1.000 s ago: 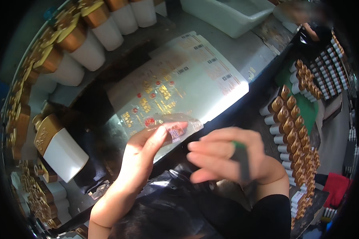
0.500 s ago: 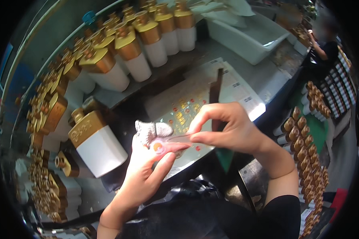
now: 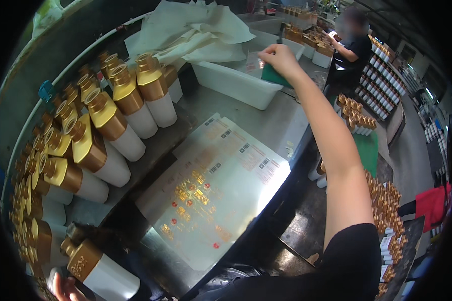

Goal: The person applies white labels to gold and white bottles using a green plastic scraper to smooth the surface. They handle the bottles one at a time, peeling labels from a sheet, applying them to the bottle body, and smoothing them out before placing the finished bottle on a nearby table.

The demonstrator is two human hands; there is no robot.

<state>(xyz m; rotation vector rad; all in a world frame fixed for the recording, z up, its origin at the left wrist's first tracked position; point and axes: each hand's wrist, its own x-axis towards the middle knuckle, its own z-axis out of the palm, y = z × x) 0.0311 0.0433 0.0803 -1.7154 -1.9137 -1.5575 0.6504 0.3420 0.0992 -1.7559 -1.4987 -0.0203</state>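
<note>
My right hand (image 3: 281, 60) is stretched far forward over a white tub. Its fingers are pinched on a clear film (image 3: 254, 62) with faint print. A green flat piece (image 3: 274, 76) shows under this hand, and a dark strip (image 3: 281, 34) sticks up beyond it; I cannot tell whether they are one tool. My left hand (image 3: 65, 289) is at the lower left rim, partly cut off, its fingers beside a white bottle with an embossed gold shoulder (image 3: 105, 273). Its grip is unclear. Between my arms lies a clear sheet (image 3: 236, 185) with gold and red printed marks.
Several gold-and-white bottles (image 3: 113, 120) crowd the left side. Crumpled pale sheets (image 3: 201, 32) lie behind the white tub (image 3: 231, 85). A co-worker (image 3: 354, 42) stands at the far right near racks of bottles; more bottles (image 3: 381, 200) stand along my right.
My hands have moved apart: the right forward to the tub with the film, the left down to the bottle. The view has shifted, and the bottle now appears lower.
</note>
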